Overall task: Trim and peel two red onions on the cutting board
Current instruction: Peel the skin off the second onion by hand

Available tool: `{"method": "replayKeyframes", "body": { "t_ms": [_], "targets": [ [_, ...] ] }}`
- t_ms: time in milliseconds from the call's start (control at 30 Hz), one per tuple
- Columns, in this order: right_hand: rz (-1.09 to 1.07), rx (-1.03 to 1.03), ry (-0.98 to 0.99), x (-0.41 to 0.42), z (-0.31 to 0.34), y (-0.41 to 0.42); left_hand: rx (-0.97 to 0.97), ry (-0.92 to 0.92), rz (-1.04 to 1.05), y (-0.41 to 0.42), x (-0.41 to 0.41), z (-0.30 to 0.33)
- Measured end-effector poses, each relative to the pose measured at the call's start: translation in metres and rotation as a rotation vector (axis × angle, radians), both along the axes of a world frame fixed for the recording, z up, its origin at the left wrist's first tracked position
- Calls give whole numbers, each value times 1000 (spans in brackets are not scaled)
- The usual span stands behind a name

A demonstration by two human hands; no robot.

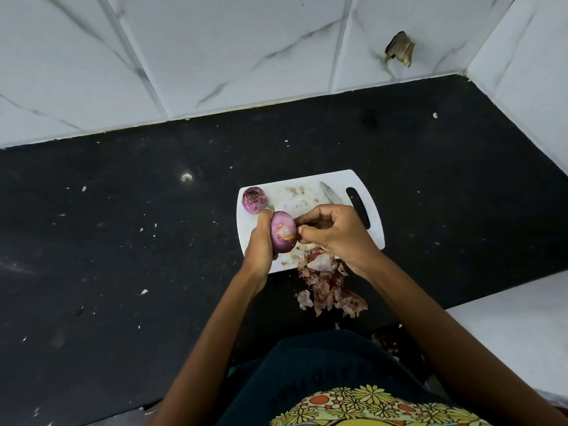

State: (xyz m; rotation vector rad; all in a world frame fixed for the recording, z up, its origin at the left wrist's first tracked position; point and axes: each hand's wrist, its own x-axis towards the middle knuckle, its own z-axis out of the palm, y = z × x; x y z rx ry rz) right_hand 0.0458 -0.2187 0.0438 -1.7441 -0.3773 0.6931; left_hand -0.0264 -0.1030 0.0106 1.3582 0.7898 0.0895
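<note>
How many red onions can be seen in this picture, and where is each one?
2. One red onion is held in the left hand above the cutting board while the right hand picks at it. The other onion lies on the board's far left corner. None seems hidden.

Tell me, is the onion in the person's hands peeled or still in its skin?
Mostly peeled: the held onion shows smooth glossy purple, though orange scraps cling where the right hand pinches.

A black stone countertop (129, 241), flecked with pale crumbs, fills the middle of the frame. White marble-patterned wall tiles (215, 50) run across the top and down the right edge. In the upper right, one tile has a broken hole (399, 52).
</note>
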Motion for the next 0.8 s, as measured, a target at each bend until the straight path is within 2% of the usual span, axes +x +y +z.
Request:
{"method": "replayKeyframes", "body": {
  "t_ms": [233, 367, 500, 800],
  "targets": [
    [-54, 10, 78, -7, 1, -2, -23, 10, 67, -4, 2, 1],
    [21, -149, -119, -12, 6, -1, 167, 33, 96, -4, 3, 1],
    [-4, -161, -87, -11, 6, 2, 290, 7, 109, -4, 3, -2],
    [-28, -145, 20, -4, 4, -1, 223, -12, 19, -3, 2, -1]
  ]
}}
